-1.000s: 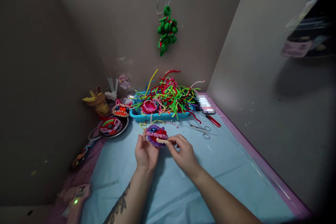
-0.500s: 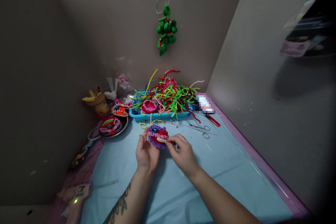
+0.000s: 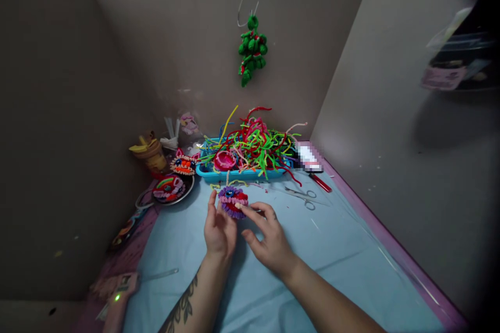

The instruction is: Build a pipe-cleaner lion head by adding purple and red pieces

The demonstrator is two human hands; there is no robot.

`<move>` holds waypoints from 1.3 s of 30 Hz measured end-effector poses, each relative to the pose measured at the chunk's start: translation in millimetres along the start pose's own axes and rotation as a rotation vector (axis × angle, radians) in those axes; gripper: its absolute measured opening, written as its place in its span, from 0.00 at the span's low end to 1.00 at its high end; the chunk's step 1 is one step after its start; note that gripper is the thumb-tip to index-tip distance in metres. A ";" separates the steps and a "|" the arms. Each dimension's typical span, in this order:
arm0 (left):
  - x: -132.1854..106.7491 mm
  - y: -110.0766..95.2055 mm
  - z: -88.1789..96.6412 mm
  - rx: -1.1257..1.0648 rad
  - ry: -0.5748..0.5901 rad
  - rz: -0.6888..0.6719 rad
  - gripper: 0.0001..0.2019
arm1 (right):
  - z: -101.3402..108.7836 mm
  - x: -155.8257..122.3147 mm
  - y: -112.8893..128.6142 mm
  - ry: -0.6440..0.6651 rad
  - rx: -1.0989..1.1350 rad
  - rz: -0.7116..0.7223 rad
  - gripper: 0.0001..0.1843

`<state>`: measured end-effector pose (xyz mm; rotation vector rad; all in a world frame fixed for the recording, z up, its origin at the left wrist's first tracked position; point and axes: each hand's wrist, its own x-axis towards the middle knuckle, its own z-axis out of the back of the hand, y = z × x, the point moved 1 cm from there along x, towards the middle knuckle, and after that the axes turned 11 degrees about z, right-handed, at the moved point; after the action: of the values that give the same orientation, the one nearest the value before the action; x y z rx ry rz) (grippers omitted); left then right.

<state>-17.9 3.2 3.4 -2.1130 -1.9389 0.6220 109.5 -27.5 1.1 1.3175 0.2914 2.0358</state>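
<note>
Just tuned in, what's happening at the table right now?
A person is working on a small purple and red pipe-cleaner figure above the light blue mat. The left hand holds it from behind, and the right hand touches a pale bit on its front, thumb spread apart. Behind it sits a blue tray heaped with loose pipe cleaners, with scissors lying to the right.

Pixelated patch [image 3: 308, 157] masks something by the tray [image 3: 234, 173]; glue gun [image 3: 117, 299] runs off the bottom edge; left hand [image 3: 219, 229] hides the underside of the pipe-cleaner figure [image 3: 233, 200].
</note>
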 end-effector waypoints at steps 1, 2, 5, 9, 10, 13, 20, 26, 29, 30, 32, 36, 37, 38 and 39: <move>-0.2 0.1 0.2 0.003 -0.001 -0.010 0.18 | -1.2 -0.3 0.8 0.013 0.004 -0.008 0.25; -0.3 0.2 0.3 0.007 -0.002 -0.017 0.18 | -2.4 -0.6 1.2 0.021 0.009 -0.018 0.25; -1.0 0.5 -0.2 0.025 -0.003 -0.027 0.19 | -5.1 -1.5 0.8 0.032 0.024 -0.036 0.26; -2.3 0.8 -1.8 0.046 0.000 -0.019 0.20 | -6.7 -1.9 1.1 0.043 0.050 -0.031 0.26; -2.8 0.9 -2.1 0.048 0.000 -0.019 0.20 | -6.9 -1.8 1.4 0.045 0.059 -0.032 0.26; -4.5 1.2 -3.1 0.056 -0.006 -0.021 0.20 | -7.1 -1.5 2.2 0.045 0.077 -0.032 0.25; -5.7 1.7 -3.0 0.063 0.000 -0.025 0.21 | -8.3 -2.4 2.8 0.054 0.046 -0.009 0.25; -5.8 1.3 -2.6 0.053 -0.012 -0.025 0.20 | -9.6 -2.7 4.4 0.058 0.020 0.006 0.24; -6.5 1.4 -3.4 0.046 -0.014 -0.021 0.20 | -11.0 -4.0 4.7 0.049 0.031 -0.006 0.24; -6.7 1.5 -3.5 0.044 -0.016 -0.020 0.20 | -11.6 -4.6 4.7 0.047 0.030 -0.010 0.24; -6.7 1.6 -3.2 0.041 -0.019 -0.021 0.20 | -12.9 -5.7 4.6 0.048 0.019 -0.012 0.24; -5.6 1.0 -2.1 0.041 -0.018 -0.025 0.19 | -14.6 -6.6 5.1 0.047 -0.006 -0.005 0.25; -5.2 0.8 -1.9 0.041 -0.018 -0.024 0.19 | -14.7 -6.6 5.5 0.047 -0.012 -0.004 0.25; -4.9 0.6 -1.7 0.040 -0.019 -0.021 0.19 | -14.8 -6.5 5.8 0.047 -0.019 -0.004 0.25; -4.6 0.5 -1.6 0.040 -0.020 -0.020 0.19 | -14.8 -6.5 6.2 0.049 -0.028 -0.004 0.25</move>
<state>-16.9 -1.2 5.3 -2.0691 -1.9387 0.6755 95.6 -33.7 -7.2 1.2504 0.2868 2.0640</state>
